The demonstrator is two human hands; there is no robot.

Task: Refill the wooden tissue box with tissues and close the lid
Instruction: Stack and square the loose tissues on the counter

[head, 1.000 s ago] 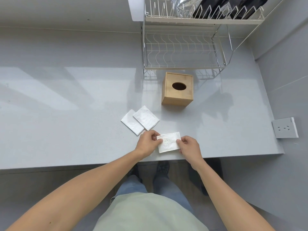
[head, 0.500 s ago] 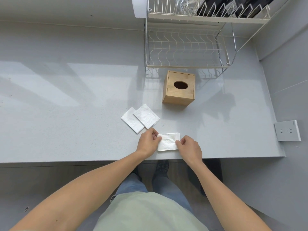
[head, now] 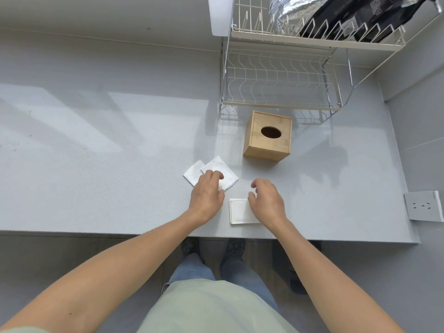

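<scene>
A wooden tissue box with an oval hole in its closed top stands on the grey counter. Two folded white tissues lie overlapping to its front left. My left hand reaches over them, its fingertips touching the nearer one. A third folded tissue lies flat near the counter's front edge. My right hand hovers over that tissue's right part with loosely curled fingers and holds nothing.
A white wire dish rack stands behind the box, with a foil bag and a dark bag on its upper shelf. A wall socket sits on the right wall. The counter's front edge runs just below my hands.
Both hands let go of the folded tissue, which now lies flat on the counter. My left hand moved up and left onto the two other tissues; my right hand lifted slightly.
</scene>
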